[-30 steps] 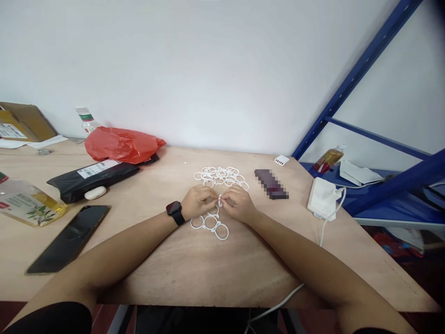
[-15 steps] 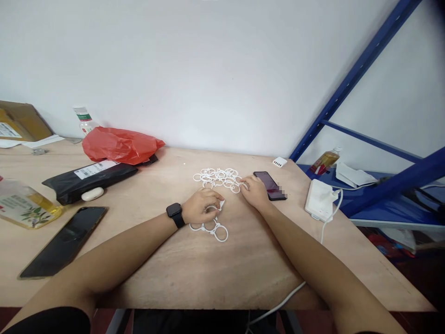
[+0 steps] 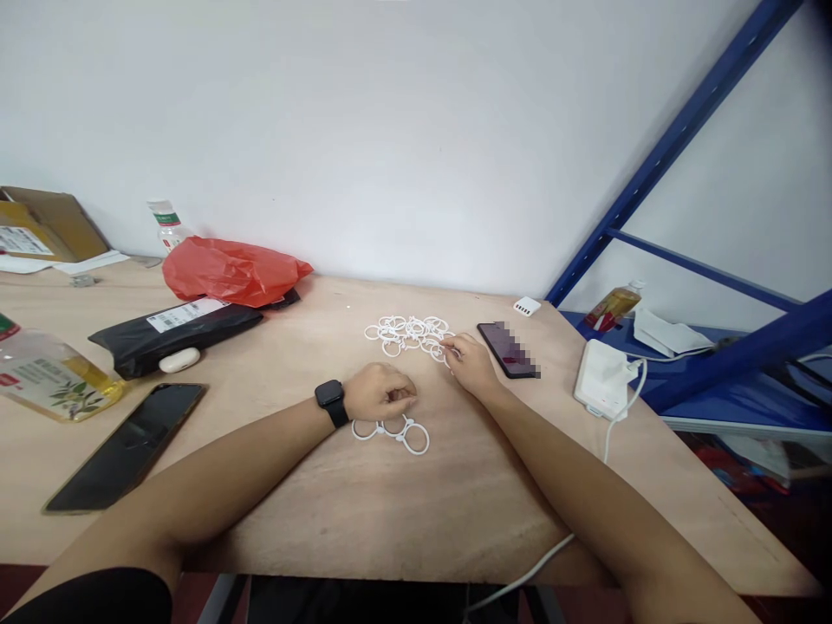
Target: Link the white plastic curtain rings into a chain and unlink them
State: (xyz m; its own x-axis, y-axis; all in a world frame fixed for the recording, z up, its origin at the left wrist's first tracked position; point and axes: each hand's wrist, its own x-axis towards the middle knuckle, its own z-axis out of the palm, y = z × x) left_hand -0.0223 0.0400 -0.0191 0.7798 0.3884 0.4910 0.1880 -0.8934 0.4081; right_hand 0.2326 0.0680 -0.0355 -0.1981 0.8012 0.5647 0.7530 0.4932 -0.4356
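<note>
A loose pile of white plastic rings lies on the wooden table. A short chain of joined white rings lies nearer to me. My left hand, with a black watch on its wrist, rests curled over the far end of that chain, its fingers closed on it. At the right edge of the pile, my right hand pinches a single ring with its fingertips.
A dark phone lies right of the pile, a white charger with a cable beyond it. On the left are a black phone, a black parcel, a red bag and an oil bottle. Blue shelving stands at the right.
My right hand has left my left hand and reached out to the right edge of the ring pile. My left hand stays on the ring chain.
</note>
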